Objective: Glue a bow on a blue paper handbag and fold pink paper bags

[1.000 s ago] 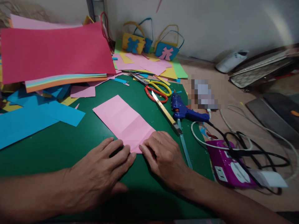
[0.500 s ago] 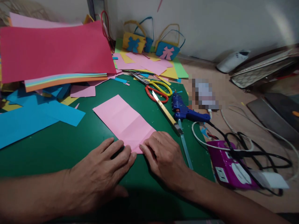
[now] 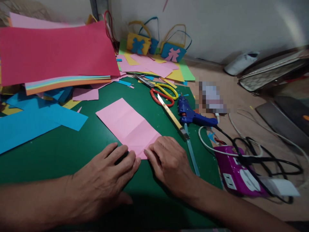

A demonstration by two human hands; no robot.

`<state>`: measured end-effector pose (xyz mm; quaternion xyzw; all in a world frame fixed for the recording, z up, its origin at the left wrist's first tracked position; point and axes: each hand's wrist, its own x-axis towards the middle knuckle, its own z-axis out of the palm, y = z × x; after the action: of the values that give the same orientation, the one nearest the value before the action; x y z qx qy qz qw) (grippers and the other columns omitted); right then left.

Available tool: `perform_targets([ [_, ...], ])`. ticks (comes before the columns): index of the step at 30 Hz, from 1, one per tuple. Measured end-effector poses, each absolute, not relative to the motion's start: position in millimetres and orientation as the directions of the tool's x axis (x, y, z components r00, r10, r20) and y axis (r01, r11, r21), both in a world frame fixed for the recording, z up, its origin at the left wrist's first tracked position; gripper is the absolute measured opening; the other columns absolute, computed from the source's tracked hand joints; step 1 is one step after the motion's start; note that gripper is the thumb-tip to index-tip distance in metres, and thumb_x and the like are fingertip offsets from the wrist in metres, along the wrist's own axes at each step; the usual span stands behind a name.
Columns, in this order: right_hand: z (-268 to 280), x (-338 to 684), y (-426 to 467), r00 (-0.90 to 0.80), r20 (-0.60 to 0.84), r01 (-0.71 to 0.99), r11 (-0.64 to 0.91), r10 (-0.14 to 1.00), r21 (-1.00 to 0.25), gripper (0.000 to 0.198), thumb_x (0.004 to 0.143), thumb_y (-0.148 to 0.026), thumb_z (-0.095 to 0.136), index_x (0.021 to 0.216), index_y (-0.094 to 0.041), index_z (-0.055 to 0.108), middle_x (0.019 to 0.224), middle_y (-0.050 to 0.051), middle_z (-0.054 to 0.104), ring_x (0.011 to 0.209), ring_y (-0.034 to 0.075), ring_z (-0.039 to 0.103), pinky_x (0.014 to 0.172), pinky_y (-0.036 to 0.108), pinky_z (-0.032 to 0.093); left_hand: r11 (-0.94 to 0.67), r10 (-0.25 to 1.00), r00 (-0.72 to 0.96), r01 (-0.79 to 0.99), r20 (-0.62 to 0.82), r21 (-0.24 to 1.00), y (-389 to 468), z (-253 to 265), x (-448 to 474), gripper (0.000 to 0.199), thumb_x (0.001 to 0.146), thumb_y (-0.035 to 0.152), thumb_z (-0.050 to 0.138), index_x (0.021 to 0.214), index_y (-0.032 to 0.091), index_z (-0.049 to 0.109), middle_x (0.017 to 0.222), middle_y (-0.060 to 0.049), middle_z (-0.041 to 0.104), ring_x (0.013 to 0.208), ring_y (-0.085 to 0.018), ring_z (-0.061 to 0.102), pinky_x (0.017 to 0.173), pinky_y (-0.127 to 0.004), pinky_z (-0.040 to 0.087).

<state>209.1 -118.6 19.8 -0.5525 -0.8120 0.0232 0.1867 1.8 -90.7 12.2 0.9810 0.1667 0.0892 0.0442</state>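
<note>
A creased pink paper strip [image 3: 130,122] lies slantwise on the green table top [image 3: 79,161]. My right hand [image 3: 169,161] is closed at the strip's near end, thumb and curled fingers pinching its right edge. On the left side of that end, my left hand [image 3: 108,174] rests with its fingers stretched out, fingertips touching the paper. Just beyond my right hand lie a craft knife [image 3: 172,117], a blue glue gun [image 3: 190,112] with a clear glue stick [image 3: 192,158], and scissors [image 3: 164,93] with red and yellow handles.
Coloured paper sheets [image 3: 58,51] are stacked at the back left, above blue paper pieces [image 3: 36,125]. Small paper bags with bows [image 3: 138,45] stand at the back. On the right are a purple power strip [image 3: 241,174], tangled cables [image 3: 270,158] and a blurred-out phone [image 3: 213,96].
</note>
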Motion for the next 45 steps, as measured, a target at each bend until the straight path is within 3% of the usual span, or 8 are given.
perform_targets([
  [21,21,210,-116,-0.27,0.27,0.899,0.343,0.924,-0.272,0.021,0.088,-0.016,0.048,0.068,-0.017,0.055,0.067,0.004,0.057,0.065,0.016,0.051,0.065,0.03,0.035,-0.942,0.329,0.937,0.317,0.116,0.108,-90,16,3,0.07,0.082,0.064,0.049,0.128,0.011,0.047,0.119,-0.013,0.055,0.109,-0.03,0.044,0.093,-0.046,0.032],
  [37,21,213,-114,-0.272,0.257,0.923,0.327,0.927,-0.202,0.02,0.088,-0.014,0.045,0.071,-0.016,0.055,0.066,0.004,0.056,0.064,0.015,0.049,0.068,0.032,0.034,-0.95,0.304,0.947,0.294,0.104,0.105,-89,18,4,0.06,0.09,0.056,0.041,0.127,0.009,0.046,0.121,-0.012,0.052,0.106,-0.031,0.04,0.09,-0.047,0.027],
  [40,24,215,-117,-0.351,0.297,0.909,0.4,0.888,-0.12,0.024,0.091,-0.013,0.041,0.077,-0.015,0.06,0.067,0.004,0.056,0.063,0.016,0.046,0.066,0.032,0.035,-0.951,0.305,0.947,0.297,0.097,0.092,-90,19,4,0.06,0.09,0.056,0.041,0.127,0.008,0.046,0.121,-0.013,0.051,0.106,-0.032,0.04,0.09,-0.047,0.028],
  [45,32,216,-129,-0.626,0.272,0.776,0.62,0.731,0.118,0.033,0.091,-0.01,0.035,0.099,-0.012,0.066,0.068,0.006,0.056,0.066,0.019,0.047,0.072,0.037,0.038,-0.948,0.313,0.942,0.304,0.116,0.095,-90,18,4,0.061,0.09,0.055,0.04,0.128,0.007,0.045,0.121,-0.014,0.051,0.107,-0.031,0.04,0.092,-0.047,0.028],
])
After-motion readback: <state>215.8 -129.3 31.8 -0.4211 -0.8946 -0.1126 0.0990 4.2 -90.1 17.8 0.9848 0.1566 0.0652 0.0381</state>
